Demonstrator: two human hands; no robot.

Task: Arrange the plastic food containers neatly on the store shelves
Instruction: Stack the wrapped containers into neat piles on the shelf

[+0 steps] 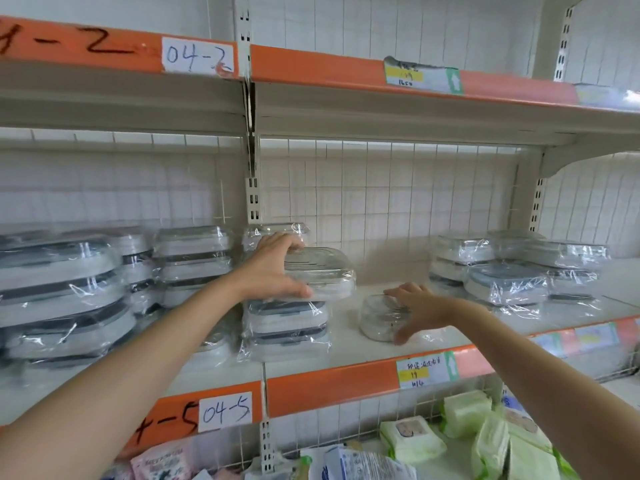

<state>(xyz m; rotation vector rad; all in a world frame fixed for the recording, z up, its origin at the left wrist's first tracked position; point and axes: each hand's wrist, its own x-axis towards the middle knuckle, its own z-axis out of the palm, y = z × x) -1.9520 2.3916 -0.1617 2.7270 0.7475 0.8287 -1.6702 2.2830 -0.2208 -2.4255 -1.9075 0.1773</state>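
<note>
The shelf (346, 344) is white with an orange front strip. Left of its upright post (254, 188), wrapped container stacks (62, 292) stand side by side on it. Just right of the post stands another stack (287, 327). Further right of the post a single clear container (379, 317) lies on the board, and well right of it more stacks (512, 271) cluster.

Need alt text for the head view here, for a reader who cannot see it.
A person's left hand grips a wrapped container on top of a short stack on the middle shelf, while the right hand rests on a small clear container beside it. More wrapped containers are stacked left and right.
</note>
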